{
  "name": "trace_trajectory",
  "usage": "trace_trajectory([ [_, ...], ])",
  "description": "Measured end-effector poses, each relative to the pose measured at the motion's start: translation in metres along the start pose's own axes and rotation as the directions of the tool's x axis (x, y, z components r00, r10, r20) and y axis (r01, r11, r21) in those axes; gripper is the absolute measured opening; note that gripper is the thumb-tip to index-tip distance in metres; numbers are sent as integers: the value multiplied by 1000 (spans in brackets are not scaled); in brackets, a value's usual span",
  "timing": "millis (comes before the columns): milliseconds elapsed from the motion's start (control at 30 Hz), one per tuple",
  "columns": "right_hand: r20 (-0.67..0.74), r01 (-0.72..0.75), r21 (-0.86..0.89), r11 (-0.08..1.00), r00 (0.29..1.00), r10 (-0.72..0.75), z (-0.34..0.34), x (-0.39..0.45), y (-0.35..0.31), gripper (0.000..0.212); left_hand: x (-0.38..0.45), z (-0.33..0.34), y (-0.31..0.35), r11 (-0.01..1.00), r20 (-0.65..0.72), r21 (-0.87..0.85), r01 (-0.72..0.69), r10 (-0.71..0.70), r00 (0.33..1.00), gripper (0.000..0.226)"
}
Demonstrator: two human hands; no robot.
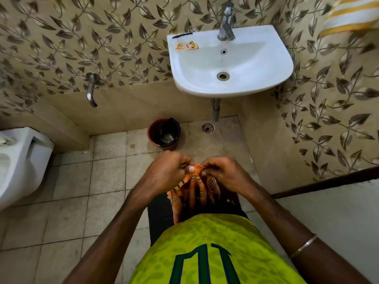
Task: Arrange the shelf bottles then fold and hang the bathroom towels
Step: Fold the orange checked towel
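An orange patterned towel (pixel 193 193) hangs bunched in front of my body, below both hands. My left hand (pixel 167 171) pinches its top edge on the left. My right hand (pixel 222 174) pinches the same edge on the right, the two hands close together with thumbs nearly touching. A yellow and white striped towel (pixel 352 14) hangs at the top right corner, against the wall. No shelf or bottles are in view.
A white wall sink (pixel 229 87) with a metal tap (pixel 225 22) stands ahead; a small wrapper (pixel 186 46) lies on its rim. Below are a brown bin (pixel 164 133), a floor drain (pixel 207 127), a wall spout (pixel 91 89) and a toilet (pixel 20 160) at left.
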State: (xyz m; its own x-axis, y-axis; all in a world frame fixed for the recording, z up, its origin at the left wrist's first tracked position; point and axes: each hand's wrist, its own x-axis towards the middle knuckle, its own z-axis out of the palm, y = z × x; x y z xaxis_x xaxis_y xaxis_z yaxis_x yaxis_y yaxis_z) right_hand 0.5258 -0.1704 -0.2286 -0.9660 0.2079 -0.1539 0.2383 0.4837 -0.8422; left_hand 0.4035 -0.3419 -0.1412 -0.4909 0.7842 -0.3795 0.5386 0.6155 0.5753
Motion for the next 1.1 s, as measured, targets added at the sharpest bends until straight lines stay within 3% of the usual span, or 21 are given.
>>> trace_trajectory([
  [133, -125, 37, -163, 986, 990, -57, 7, 1, 11, 26, -2, -6, 2, 1000, -8, -8, -7, 7, 1000, 12],
  [200, -204, 2, -125, 992, 979, -28, 9, 2, 13, 26, -1, -10, 0, 1000, -12, -2, 8, -8, 1000, 12],
  [267, -225, -96, 47, 994, 969, 105, 7, 4, 12, 31, 0, -14, -4, 999, -21, -5, 40, -40, 999, 13],
  [333, -102, -222, 315, 923, 959, 265, 3, 7, 9, 35, 2, -17, -9, 997, -34, -10, 70, -71, 997, 13],
  [400, 30, -288, 438, 851, 951, 306, -3, 8, 11, 30, 4, -22, -13, 995, -48, -11, 104, -104, 993, 14],
  [600, 71, -240, 335, 911, 971, 229, -16, 4, 3, 6, 14, -30, -27, 970, -70, 113, 214, -207, 976, 10],
  [667, 45, -192, 279, 941, 981, 187, -17, 5, -4, 8, 16, -24, -26, 967, -85, 137, 217, -207, 975, 29],
  [767, 61, -166, 283, 945, 986, 155, -15, 7, -15, 8, 15, -10, -18, 993, 24, 80, 84, -86, 996, 60],
  [867, 73, -130, 266, 955, 991, 115, -12, 9, -21, 5, 15, 5, -7, 999, 132, 6, -34, 33, 991, 42],
  [967, 60, -111, 291, 950, 993, 98, -15, 6, -25, 6, 19, 8, -3, 1000, 77, -19, -14, 15, 997, 12],
  [1100, 91, -98, 364, 926, 993, 69, -16, 0, -24, 12, 20, 6, 2, 1000, 58, 21, 1, -2, 998, 23],
])
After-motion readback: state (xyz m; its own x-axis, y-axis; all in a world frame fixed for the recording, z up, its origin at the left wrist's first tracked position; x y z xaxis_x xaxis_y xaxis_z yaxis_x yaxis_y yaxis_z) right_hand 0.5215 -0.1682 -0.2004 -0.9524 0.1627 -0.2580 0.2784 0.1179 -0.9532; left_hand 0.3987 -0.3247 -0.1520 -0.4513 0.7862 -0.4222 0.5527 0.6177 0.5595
